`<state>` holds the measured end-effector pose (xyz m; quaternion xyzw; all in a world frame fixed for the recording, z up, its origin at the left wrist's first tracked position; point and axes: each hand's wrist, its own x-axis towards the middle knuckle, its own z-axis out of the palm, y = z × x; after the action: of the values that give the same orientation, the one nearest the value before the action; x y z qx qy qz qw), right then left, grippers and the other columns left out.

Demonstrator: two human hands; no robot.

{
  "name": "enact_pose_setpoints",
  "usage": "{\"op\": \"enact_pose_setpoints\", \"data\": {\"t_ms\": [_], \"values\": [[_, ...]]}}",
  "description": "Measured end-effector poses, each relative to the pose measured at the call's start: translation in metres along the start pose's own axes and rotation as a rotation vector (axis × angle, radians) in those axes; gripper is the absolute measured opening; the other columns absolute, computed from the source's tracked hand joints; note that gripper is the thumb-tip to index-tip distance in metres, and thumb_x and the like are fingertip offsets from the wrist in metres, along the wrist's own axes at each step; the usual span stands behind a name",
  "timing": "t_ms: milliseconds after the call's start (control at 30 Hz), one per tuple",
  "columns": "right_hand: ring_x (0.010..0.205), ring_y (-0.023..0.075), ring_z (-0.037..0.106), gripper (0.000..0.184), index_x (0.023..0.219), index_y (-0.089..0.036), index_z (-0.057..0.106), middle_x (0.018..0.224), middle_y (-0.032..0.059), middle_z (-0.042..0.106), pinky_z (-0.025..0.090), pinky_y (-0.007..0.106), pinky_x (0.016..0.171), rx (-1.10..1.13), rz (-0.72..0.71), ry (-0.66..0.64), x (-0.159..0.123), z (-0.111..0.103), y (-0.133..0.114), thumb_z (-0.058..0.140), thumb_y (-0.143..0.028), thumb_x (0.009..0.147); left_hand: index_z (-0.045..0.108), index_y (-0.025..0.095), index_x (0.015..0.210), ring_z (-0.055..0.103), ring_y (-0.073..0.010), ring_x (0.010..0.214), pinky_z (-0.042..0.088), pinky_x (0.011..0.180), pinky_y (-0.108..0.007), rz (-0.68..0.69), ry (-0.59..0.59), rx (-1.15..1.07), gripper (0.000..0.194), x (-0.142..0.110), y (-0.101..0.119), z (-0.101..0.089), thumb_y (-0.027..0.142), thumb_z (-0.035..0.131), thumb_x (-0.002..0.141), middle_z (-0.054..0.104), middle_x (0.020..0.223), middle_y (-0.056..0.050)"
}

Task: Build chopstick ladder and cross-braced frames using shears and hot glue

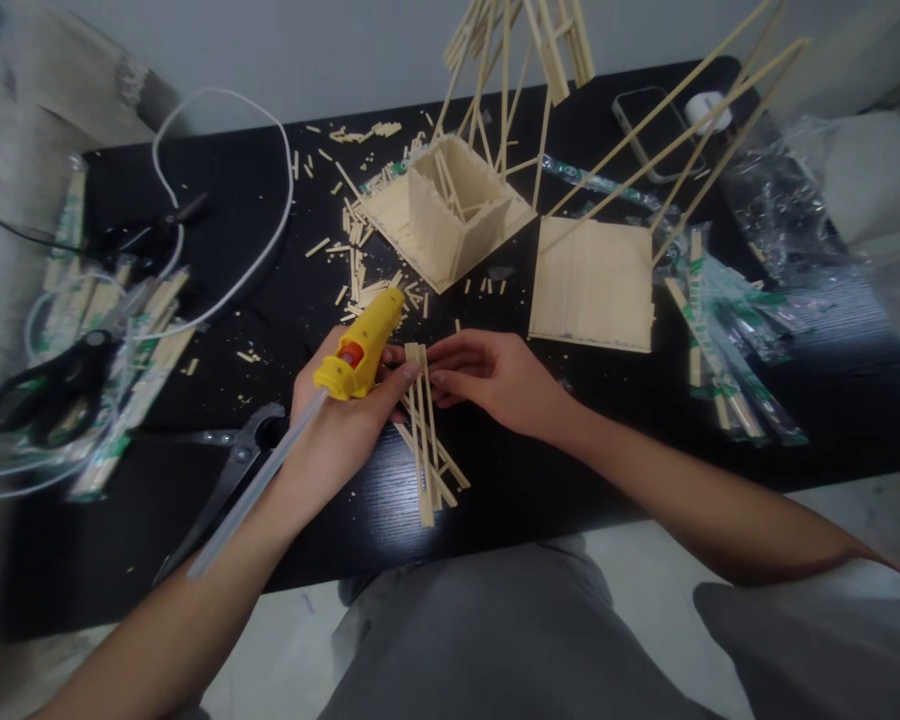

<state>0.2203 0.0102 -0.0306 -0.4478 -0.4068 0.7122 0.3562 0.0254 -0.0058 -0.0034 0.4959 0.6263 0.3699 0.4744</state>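
My left hand (pixel 337 435) is closed on a yellow glue gun (pixel 364 345), its handle hidden, with a clear glue stick (pixel 259 485) poking out of the back over my forearm. The thumb of the same hand presses on the upper end of a narrow bundle of wooden sticks (pixel 424 440). From the other side, the fingers of my right hand (pixel 506 385) pinch that end of the sticks. Lower down, the sticks fan out over the black table, some crossing at a slant. Just what lies between my fingertips is partly hidden.
An open-topped stick box (pixel 457 220) stands on a square base among scattered offcuts (pixel 356 270). To its right is a square stick panel (pixel 592 285) with long sticks rising from it. Scissors (pixel 60 385), pliers (pixel 232 470), wrapped sticks (pixel 735 360) and a phone (pixel 656 130) lie around.
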Motion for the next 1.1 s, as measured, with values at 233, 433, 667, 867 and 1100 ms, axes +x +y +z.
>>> {"op": "enact_pose_setpoints", "data": {"t_ms": [233, 433, 667, 867, 1100], "values": [[0.080, 0.0178, 0.081, 0.016, 0.099, -0.017, 0.077, 0.089, 0.0041, 0.083, 0.072, 0.034, 0.082, 0.023, 0.029, 0.004, 0.001, 0.001, 0.000, 0.084, -0.011, 0.086, 0.064, 0.021, 0.100, 0.066, -0.0117, 0.059, 0.057, 0.052, -0.025, -0.020, 0.004, 0.010, 0.037, 0.002, 0.004, 0.000, 0.041, 0.088, 0.081, 0.072, 0.096, -0.002], [0.079, 0.0138, 0.081, 0.021, 0.096, -0.017, 0.076, 0.089, 0.0021, 0.082, 0.071, 0.028, 0.081, 0.105, 0.052, 0.000, 0.003, 0.000, 0.002, 0.072, 0.000, 0.086, 0.063, 0.021, 0.103, 0.069, -0.0127, 0.060, 0.058, 0.053, -0.025, -0.024, -0.011, 0.046, 0.038, 0.002, 0.003, -0.002, 0.045, 0.086, 0.082, 0.074, 0.099, -0.002], [0.079, 0.0157, 0.079, 0.030, 0.105, -0.018, 0.071, 0.089, 0.0000, 0.078, 0.072, 0.033, 0.079, 0.032, -0.056, -0.012, 0.002, 0.000, 0.005, 0.076, -0.002, 0.081, 0.064, 0.021, 0.099, 0.067, -0.0123, 0.055, 0.058, 0.052, -0.026, -0.033, 0.001, 0.034, 0.037, 0.002, 0.005, -0.002, 0.044, 0.086, 0.081, 0.075, 0.098, -0.002], [0.083, 0.0166, 0.078, 0.041, 0.117, -0.022, 0.067, 0.091, -0.0017, 0.077, 0.069, 0.032, 0.081, -0.114, -0.225, 0.018, 0.000, 0.001, 0.009, 0.080, -0.008, 0.080, 0.065, 0.021, 0.100, 0.072, -0.0147, 0.064, 0.060, 0.054, -0.025, -0.049, 0.003, 0.008, 0.037, 0.001, 0.006, -0.001, 0.042, 0.088, 0.079, 0.075, 0.101, -0.003], [0.089, 0.0173, 0.079, 0.036, 0.122, -0.023, 0.070, 0.095, -0.0005, 0.079, 0.065, 0.032, 0.086, -0.290, -0.386, 0.030, 0.000, 0.000, 0.017, 0.078, -0.013, 0.088, 0.066, 0.022, 0.104, 0.073, -0.0164, 0.071, 0.064, 0.058, -0.027, -0.046, -0.009, -0.005, 0.035, 0.000, 0.007, -0.001, 0.040, 0.086, 0.082, 0.076, 0.101, -0.004]]}}
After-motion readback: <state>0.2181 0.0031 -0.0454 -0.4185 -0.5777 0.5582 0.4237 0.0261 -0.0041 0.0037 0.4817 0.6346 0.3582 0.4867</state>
